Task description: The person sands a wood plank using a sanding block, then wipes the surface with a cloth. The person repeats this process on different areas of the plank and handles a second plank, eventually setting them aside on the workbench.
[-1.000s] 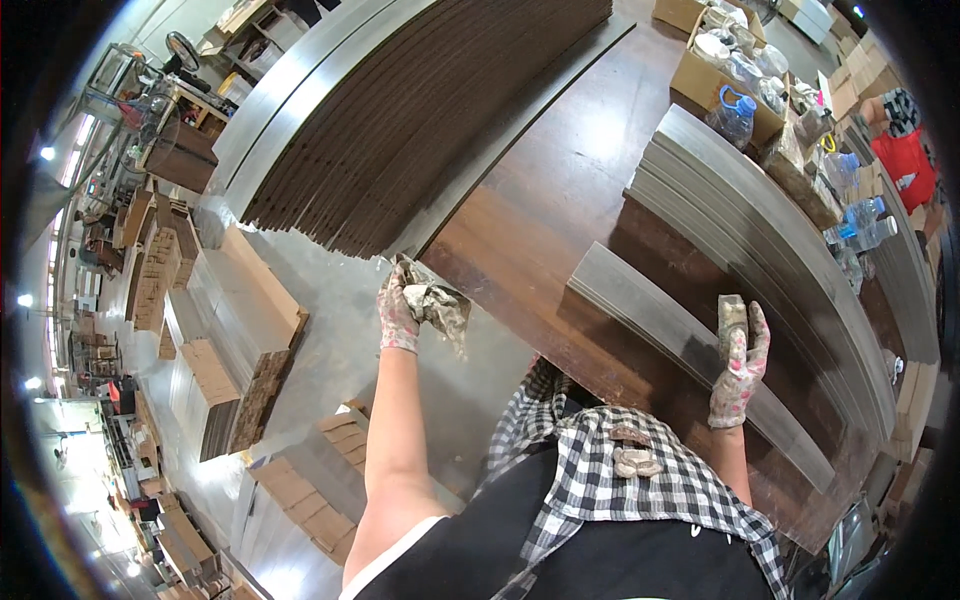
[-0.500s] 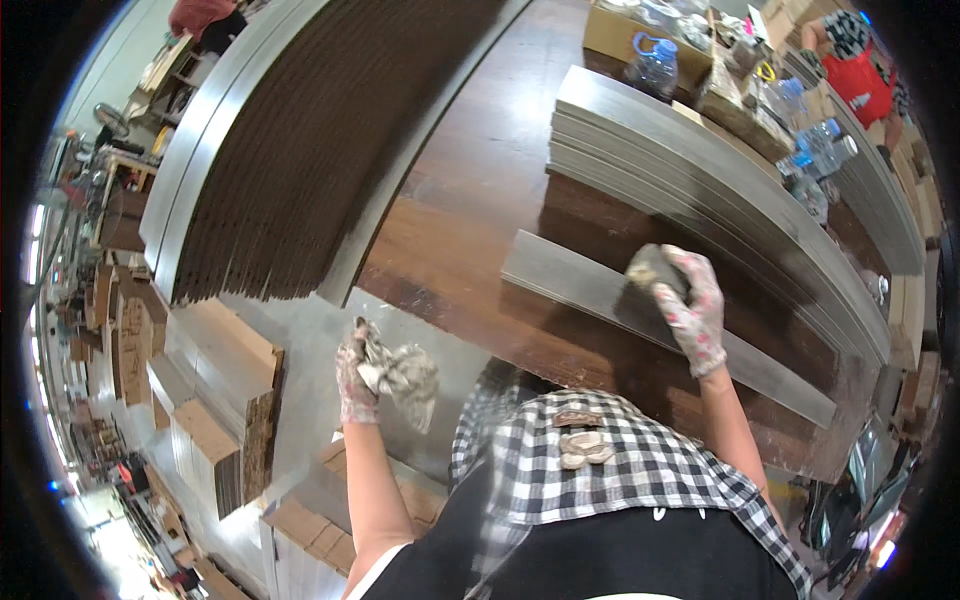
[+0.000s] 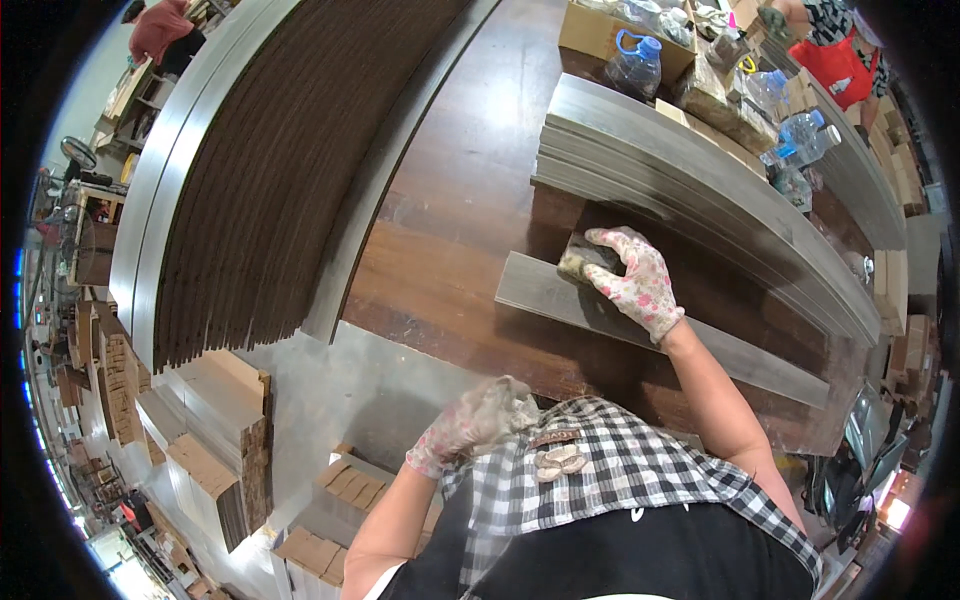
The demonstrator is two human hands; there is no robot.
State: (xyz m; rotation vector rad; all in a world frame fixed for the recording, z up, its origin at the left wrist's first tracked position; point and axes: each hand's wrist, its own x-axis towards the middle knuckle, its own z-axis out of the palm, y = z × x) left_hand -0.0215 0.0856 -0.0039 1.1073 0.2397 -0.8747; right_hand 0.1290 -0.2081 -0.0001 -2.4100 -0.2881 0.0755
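My right hand [image 3: 637, 280], in a white glove with pink flowers, grips a grimy grey-and-yellowish sponge block [image 3: 576, 254]. The block is on or just above the left part of a long flat grey metal strip [image 3: 545, 292], which lies on the brown tabletop [image 3: 430, 255]. My left hand [image 3: 462, 428], gloved the same way and smeared by motion, is close to my checked apron [image 3: 600, 430], off the table's front edge. Its fingers are closed around a crumpled pale rag [image 3: 516, 402], partly blurred.
Beyond the strip stands a stack of long metal strips [image 3: 640, 140]. A larger stack [image 3: 260, 190] rises on the left. A cardboard box [image 3: 590, 35] and several plastic bottles [image 3: 636, 68] are at the back. Another person in a red apron [image 3: 838, 72] is at the far right.
My right hand has slid the sponge block leftward along the strip. My left hand has swung right, toward my apron, carrying the rag. The view has shifted slightly.
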